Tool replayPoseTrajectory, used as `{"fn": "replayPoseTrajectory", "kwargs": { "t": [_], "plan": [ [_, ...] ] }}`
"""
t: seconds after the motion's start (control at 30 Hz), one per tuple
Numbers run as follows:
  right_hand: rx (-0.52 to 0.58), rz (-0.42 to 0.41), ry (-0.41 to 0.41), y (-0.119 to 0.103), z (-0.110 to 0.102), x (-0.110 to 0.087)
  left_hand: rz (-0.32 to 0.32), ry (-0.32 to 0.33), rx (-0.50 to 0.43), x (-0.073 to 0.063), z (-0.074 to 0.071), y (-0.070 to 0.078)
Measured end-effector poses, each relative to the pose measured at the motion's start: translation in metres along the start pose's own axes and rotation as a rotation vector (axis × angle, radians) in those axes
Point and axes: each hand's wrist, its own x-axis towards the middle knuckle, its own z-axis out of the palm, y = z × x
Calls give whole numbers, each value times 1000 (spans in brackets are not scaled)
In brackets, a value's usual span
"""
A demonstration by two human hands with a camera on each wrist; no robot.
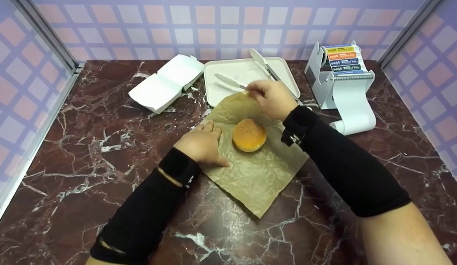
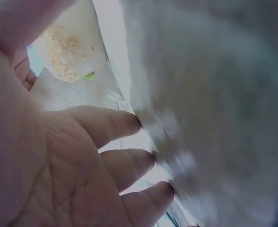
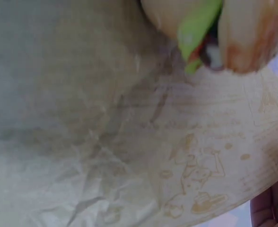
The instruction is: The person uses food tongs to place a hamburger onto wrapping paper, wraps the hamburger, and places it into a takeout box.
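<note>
A hamburger (image 1: 249, 135) with a golden bun lies on a sheet of brown wrapping paper (image 1: 257, 184). In the right wrist view, green lettuce (image 3: 198, 28) and a dark filling show between the bun halves. My right hand (image 1: 274, 98) pinches the far corner of the paper, which is lifted off the table. Part of that grip is hidden behind the sheet. My left hand (image 1: 202, 143) rests at the paper's left edge, fingers spread and fairly straight, left of the hamburger. In the left wrist view, its fingertips (image 2: 132, 124) touch the paper.
Behind the paper stands a white tray (image 1: 217, 96) with metal tongs (image 1: 228, 80) on it, partly hidden by my right hand. An unfolded white box (image 1: 156, 92) sits at back left. At back right is a label dispenser (image 1: 320, 86) with colored labels and a hanging white strip (image 1: 351, 106).
</note>
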Motion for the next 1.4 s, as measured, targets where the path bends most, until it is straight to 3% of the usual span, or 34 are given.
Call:
{"fn": "replayPoseTrajectory", "kwargs": {
  "t": [0.3,0.5,0.67,0.9,1.17,1.4],
  "plan": [
    [-5,-48,65,-2,3,-14,75,-15,-35,-23,1,9],
    [37,-42,27,-13,1,-29,17,-16,35,-19,5,10],
    [28,-87,-5,-18,2,-43,-29,-27,43,-15,3,13],
    [-72,-186,-2,-15,5,-63,-47,-49,41,-9,-1,16],
    [-128,-218,-65,-9,13,-80,-66,-54,52,-4,0,18],
    [-199,-356,-49,-3,18,-91,-57,-37,44,-2,0,18]
  ]
}}
